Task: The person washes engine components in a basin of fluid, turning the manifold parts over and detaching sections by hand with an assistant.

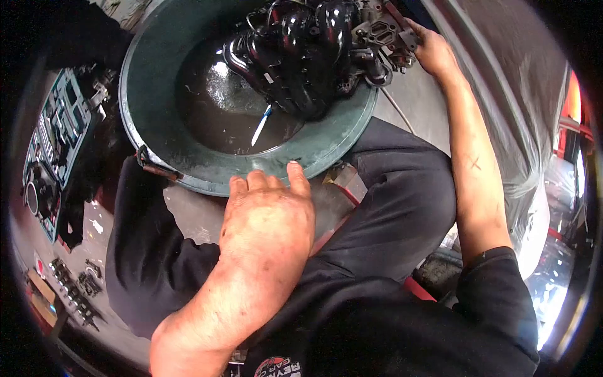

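My left hand (pixel 269 207) is palm down at the near rim of a round dark green tub (pixel 147 135). Its thumb stands apart from the fingers, and the fingertips lie over the edge. Inside the tub, a glossy black intake manifold (pixel 292 60) with curved pipes leans against the far right side, above dark liquid. Next to it a slim brush with a white and blue handle (pixel 260 129) slants down toward the liquid. At the upper right my right hand (pixel 433 50) grips the edge of a grey metal engine part (pixel 384 31) beside the manifold; some of its fingers are hidden.
A teal tool case (pixel 63 119) lies open at the left. Several metal engine parts (pixel 72 289) sit on the floor below it. Grey plastic sheeting (pixel 502 88) hangs along the right. My bent legs (pixel 408 195) flank the tub's near side.
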Motion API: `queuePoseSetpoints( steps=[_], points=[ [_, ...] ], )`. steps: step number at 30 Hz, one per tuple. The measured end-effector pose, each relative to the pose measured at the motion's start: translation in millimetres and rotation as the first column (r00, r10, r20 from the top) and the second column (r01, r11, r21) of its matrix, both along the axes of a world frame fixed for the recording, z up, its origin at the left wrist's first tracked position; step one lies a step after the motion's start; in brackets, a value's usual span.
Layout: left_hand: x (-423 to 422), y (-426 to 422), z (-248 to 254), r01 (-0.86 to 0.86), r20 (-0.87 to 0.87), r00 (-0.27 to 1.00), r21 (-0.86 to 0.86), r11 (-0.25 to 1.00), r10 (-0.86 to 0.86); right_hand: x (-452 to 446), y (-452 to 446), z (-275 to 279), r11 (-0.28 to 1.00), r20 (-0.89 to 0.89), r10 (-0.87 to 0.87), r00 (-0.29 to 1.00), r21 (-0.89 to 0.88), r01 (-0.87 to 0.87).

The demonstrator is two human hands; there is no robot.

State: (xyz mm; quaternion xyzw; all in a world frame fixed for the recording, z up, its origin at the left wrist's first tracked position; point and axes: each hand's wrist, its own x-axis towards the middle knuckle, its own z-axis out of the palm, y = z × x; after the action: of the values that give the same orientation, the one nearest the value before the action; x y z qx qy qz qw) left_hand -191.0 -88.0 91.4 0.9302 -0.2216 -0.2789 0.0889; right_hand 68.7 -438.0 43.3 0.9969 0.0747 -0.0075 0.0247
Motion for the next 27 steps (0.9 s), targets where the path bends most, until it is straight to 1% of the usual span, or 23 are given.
queuePoseSetpoints(
  steps=[3,6,9,12,13,16,17,18,20,21,22,24,25,27],
  points=[
    [2,1,-3,0.004,-0.021,1.000,-0.019,1.000,-0.005,-1,3,2,0.998,-0.037,-0.006,0.999,0.058,0.008],
    [4,0,-9,0.051,0.066,0.997,-0.068,0.996,-0.047,5,-2,-2,1.000,-0.015,0.001,1.000,0.018,-0.001],
    [7,-7,-19,0.083,0.181,0.982,-0.185,0.979,-0.049,2,0,-1,0.999,0.010,-0.005,1.000,-0.052,0.006],
    [14,-22,-32,0.078,0.209,0.978,-0.330,0.941,-0.008,-17,34,29,0.994,-0.023,-0.095,0.995,-0.055,0.093],
    [19,-29,-34,0.055,0.169,0.986,-0.372,0.926,0.009,-15,31,26,0.996,-0.009,-0.092,0.996,0.006,0.092],
    [36,-54,-47,0.066,0.131,0.991,-0.400,0.914,-0.014,-22,36,34,0.996,-0.086,-0.087,0.992,-0.014,0.087],
    [44,-62,-55,0.071,0.113,0.993,-0.380,0.922,-0.030,-20,35,32,0.994,-0.083,-0.107,0.991,-0.003,0.107],
    [50,-68,-65,0.062,0.107,0.994,-0.367,0.928,-0.024,-13,22,15,0.998,0.004,-0.055,0.998,0.003,0.055],
    [62,-81,-82,0.045,0.096,0.995,-0.341,0.939,-0.012,-13,29,22,0.993,-0.112,-0.120,0.986,-0.024,0.118],
    [68,-86,-86,-0.009,0.056,0.998,-0.356,0.935,0.031,-13,27,19,0.997,-0.099,-0.080,0.992,-0.013,0.079],
    [72,-91,-92,-0.019,0.050,0.998,-0.372,0.928,0.040,-12,26,16,0.998,-0.086,-0.062,0.994,0.001,0.062],
    [81,-100,-109,-0.046,0.035,0.997,-0.403,0.914,0.066,-10,26,14,0.996,-0.132,-0.081,0.988,-0.037,0.076],
    [85,-106,-120,-0.036,0.076,0.994,-0.431,0.902,0.076,-9,23,12,0.997,-0.096,-0.073,0.993,0.017,0.075],
    [98,-123,-134,-0.046,0.080,0.992,-0.467,0.883,0.094,-11,17,1,0.991,-0.027,-0.061,0.998,0.118,0.063]
  ],
)
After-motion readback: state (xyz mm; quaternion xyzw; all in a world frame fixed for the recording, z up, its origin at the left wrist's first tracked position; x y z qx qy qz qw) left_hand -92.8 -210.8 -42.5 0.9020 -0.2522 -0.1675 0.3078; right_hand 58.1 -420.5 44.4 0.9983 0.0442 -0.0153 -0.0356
